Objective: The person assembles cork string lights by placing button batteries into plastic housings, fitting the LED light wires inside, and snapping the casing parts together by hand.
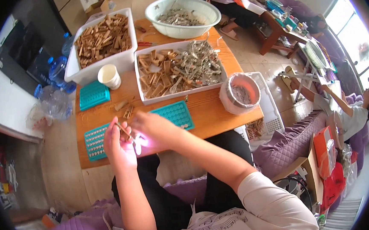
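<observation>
In front of me, over the near table edge, my left hand (120, 141) is closed, pinching a small brown wooden-looking piece (123, 128) between thumb and fingers. My right hand (156, 129) is close beside it, fingers curled toward the piece; blur hides whatever they grip. A bright pinkish-white glow (140, 143) shows just below both hands. Partly behind my left hand lies a teal tray (96, 143) with rows of small whitish round bits. Another teal tray (174, 115), with a few such bits, sits by my right forearm. Loose brown scraps (127, 111) lie just beyond my hands.
A shallow white tray (183, 92) holds brown pieces and silvery tangles. Behind stand a white bin (72, 67) of brown pieces and a pale basin (154, 25). A paper cup (109, 77), third teal tray (94, 95) and lined bucket (230, 103) surround it. Other people sit right.
</observation>
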Motion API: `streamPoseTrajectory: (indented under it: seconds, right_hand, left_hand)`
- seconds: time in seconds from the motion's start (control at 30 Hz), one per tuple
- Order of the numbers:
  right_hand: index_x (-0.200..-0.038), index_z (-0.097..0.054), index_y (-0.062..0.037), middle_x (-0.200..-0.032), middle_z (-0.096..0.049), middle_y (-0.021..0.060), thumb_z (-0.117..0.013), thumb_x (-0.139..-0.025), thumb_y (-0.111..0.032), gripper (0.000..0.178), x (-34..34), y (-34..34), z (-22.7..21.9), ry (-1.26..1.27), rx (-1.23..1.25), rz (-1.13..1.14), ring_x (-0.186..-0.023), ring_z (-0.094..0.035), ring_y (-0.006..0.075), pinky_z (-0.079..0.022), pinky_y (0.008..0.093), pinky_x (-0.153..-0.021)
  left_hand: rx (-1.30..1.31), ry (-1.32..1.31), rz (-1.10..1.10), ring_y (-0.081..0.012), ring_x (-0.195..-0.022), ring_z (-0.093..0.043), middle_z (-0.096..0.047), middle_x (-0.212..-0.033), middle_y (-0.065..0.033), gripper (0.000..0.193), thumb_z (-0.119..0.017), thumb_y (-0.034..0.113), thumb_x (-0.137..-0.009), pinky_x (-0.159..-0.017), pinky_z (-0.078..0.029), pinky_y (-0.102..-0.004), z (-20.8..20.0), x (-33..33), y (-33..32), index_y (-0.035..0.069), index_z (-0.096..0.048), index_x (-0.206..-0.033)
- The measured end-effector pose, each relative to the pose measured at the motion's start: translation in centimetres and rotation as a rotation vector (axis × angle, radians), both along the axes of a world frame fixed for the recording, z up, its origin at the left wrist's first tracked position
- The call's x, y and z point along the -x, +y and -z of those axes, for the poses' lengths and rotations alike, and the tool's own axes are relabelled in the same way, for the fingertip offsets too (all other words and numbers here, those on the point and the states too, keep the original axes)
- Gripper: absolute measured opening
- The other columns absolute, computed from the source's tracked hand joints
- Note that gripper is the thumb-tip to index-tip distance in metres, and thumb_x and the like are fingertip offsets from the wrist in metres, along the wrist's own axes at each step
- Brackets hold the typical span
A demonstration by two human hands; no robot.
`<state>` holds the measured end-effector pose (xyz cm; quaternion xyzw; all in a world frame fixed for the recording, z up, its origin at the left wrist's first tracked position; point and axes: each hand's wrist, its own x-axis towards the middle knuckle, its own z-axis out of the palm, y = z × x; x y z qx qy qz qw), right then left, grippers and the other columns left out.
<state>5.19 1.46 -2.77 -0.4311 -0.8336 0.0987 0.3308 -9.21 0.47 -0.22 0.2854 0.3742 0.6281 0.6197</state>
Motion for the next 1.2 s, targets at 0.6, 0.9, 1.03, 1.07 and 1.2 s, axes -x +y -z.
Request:
streamPoseTrajectory:
  seconds: [0.6,0.9,1.03,1.07,1.2]
  right_hand:
    - [-0.086,-0.066,-0.0039,-0.080,-0.040,0.0029,-0.071,-0.078,-0.024,0.022,-5.9,-3.2,-2.8,0.638,0.599,0.168,-0.067,-0.041,0.0115,-0.037,0.0260,-0.061]
    - [-0.079,-0.060,-0.0020,-0.081,-0.040,-0.0015,-0.065,-0.084,-0.017,0.016,-7.4,-3.4,-2.5,0.843,0.763,0.093,-0.073,-0.040,0.0087,-0.033,0.0245,-0.066]
    - [-0.077,-0.058,-0.0017,-0.084,-0.043,-0.0001,-0.064,-0.083,-0.016,0.017,-7.8,-3.3,-1.9,0.920,0.773,0.099,-0.080,-0.045,0.0087,-0.036,0.0236,-0.073]
    - [-0.077,-0.058,-0.0017,-0.084,-0.043,-0.0001,-0.064,-0.083,-0.016,0.017,-7.9,-3.3,-1.8,0.924,0.774,0.101,-0.080,-0.045,0.0087,-0.036,0.0236,-0.073]
    - [-0.077,-0.057,-0.0005,-0.078,-0.040,0.0004,-0.066,-0.081,-0.016,0.018,-8.0,-3.4,-1.6,1.059,0.772,0.067,-0.068,-0.039,0.0084,-0.035,0.0239,-0.062]
  left_hand:
    - [-0.094,0.229,0.018,-0.0142,-0.083,-0.064,-0.064,-0.096,-0.0087,0.027,-0.058,0.011,-0.089,-0.057,-0.046,-0.0214,-1.4,-6.4,-0.4,0.002,-0.057,-0.114]
    - [-0.126,0.277,0.055,-0.0149,-0.085,-0.063,-0.064,-0.098,-0.0078,0.027,-0.056,0.013,-0.090,-0.059,-0.044,-0.0197,-1.0,-8.3,0.0,0.003,-0.055,-0.115]
    - [-0.155,0.243,0.030,-0.0159,-0.086,-0.063,-0.063,-0.096,-0.0081,0.025,-0.056,0.011,-0.090,-0.057,-0.046,-0.0213,-0.9,-9.1,-0.2,0.003,-0.056,-0.113]
    - [-0.170,0.229,0.031,-0.0160,-0.086,-0.063,-0.063,-0.097,-0.0079,0.024,-0.056,0.011,-0.090,-0.058,-0.046,-0.0213,-0.8,-9.3,-0.2,0.003,-0.056,-0.113]
    - [-0.164,0.232,0.028,-0.0165,-0.085,-0.063,-0.063,-0.097,-0.0076,0.025,-0.056,0.011,-0.090,-0.058,-0.045,-0.0215,-0.7,-9.7,-0.4,0.003,-0.056,-0.113]
